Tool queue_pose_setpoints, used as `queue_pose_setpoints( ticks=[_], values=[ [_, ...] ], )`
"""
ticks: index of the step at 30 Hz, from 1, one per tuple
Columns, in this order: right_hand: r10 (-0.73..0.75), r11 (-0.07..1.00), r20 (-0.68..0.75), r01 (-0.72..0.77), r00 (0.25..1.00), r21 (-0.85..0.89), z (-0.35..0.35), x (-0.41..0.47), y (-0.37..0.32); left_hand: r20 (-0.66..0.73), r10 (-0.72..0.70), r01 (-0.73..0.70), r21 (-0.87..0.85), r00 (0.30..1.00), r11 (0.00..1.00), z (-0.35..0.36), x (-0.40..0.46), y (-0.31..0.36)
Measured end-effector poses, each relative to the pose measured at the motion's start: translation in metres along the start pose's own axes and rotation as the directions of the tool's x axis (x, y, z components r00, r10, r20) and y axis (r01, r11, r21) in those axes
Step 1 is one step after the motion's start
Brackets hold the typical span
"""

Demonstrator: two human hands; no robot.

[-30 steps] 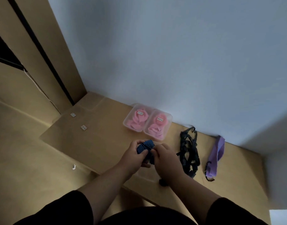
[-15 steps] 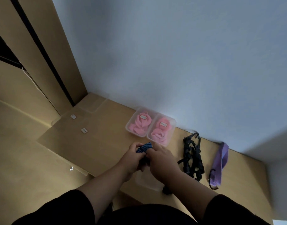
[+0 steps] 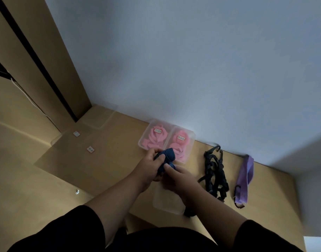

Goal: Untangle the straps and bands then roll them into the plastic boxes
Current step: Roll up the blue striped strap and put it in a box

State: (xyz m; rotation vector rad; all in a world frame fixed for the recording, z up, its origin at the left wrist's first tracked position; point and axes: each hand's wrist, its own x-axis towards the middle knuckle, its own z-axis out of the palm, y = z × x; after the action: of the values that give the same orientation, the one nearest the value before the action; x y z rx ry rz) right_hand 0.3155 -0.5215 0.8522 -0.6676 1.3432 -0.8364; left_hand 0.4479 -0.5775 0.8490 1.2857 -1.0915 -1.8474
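Left hand (image 3: 150, 168) and right hand (image 3: 179, 179) both pinching the dark blue striped cloth band (image 3: 167, 157), held up above an empty clear plastic box (image 3: 167, 202) on the brown wooden table (image 3: 108, 160), near two clear boxes of pink bands (image 3: 167, 140).

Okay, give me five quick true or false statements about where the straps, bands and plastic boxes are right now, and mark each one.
1. Both hands hold the blue striped band. True: the left hand and right hand grip it together.
2. The two boxes by the wall hold purple bands. False: the two lidded boxes hold pink bands.
3. The black straps lie loose on the table. True.
4. The purple band is already in a box. False: it lies on the table, right of the black straps.
5. A clear plastic box sits below the hands. True.
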Motion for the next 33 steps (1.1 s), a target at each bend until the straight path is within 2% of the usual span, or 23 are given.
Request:
queue_pose_setpoints(
  ticks=[2, 6, 14, 16, 18, 21, 25, 27, 30, 33],
  values=[
    [-0.007, 0.998, 0.070, 0.002, 0.998, 0.069, -0.003, -0.003, -0.003, 0.024, -0.001, 0.001, -0.016, 1.000, 1.000, 0.003, -0.002, 0.000],
    [-0.076, 0.997, 0.067, 0.078, 0.995, -0.021, -0.008, -0.007, 0.002, 0.062, -0.035, 0.034, 0.016, 0.997, 0.999, 0.008, -0.008, -0.004],
    [-0.042, 0.998, 0.057, 0.045, 0.997, -0.044, -0.018, -0.010, 0.014, 0.030, -0.078, 0.074, 0.129, 0.996, 0.989, 0.017, -0.007, -0.016],
    [-0.002, 0.996, 0.062, 0.008, 0.998, -0.093, -0.023, -0.009, 0.022, 0.041, -0.073, 0.063, 0.204, 0.997, 0.977, 0.014, -0.007, -0.022],
    [0.009, 0.973, 0.044, 0.001, 0.999, -0.231, -0.033, -0.006, 0.031, 0.075, -0.035, 0.006, 0.359, 0.997, 0.933, 0.008, -0.008, -0.033],
    [-0.095, 0.881, -0.024, 0.073, 0.995, -0.467, -0.047, -0.001, 0.035, 0.178, 0.010, -0.113, 0.578, 0.984, 0.808, 0.005, -0.007, -0.046],
    [-0.257, 0.666, 0.113, 0.261, 0.960, -0.699, -0.057, 0.012, 0.037, 0.256, 0.045, -0.225, 0.739, 0.966, 0.635, 0.011, 0.000, -0.049],
    [-0.254, 0.567, 0.166, 0.286, 0.953, -0.773, -0.057, 0.016, 0.037, 0.279, 0.071, -0.263, 0.750, 0.958, 0.607, 0.013, 0.004, -0.050],
    [-0.253, 0.477, 0.189, 0.292, 0.949, -0.829, -0.057, 0.021, 0.039, 0.294, 0.081, -0.285, 0.764, 0.952, 0.579, 0.011, 0.010, -0.056],
    [-0.272, 0.398, 0.196, 0.295, 0.942, -0.869, -0.056, 0.024, 0.043, 0.333, 0.184, -0.379, 0.842, 0.925, 0.384, 0.008, 0.018, -0.066]
  ],
)
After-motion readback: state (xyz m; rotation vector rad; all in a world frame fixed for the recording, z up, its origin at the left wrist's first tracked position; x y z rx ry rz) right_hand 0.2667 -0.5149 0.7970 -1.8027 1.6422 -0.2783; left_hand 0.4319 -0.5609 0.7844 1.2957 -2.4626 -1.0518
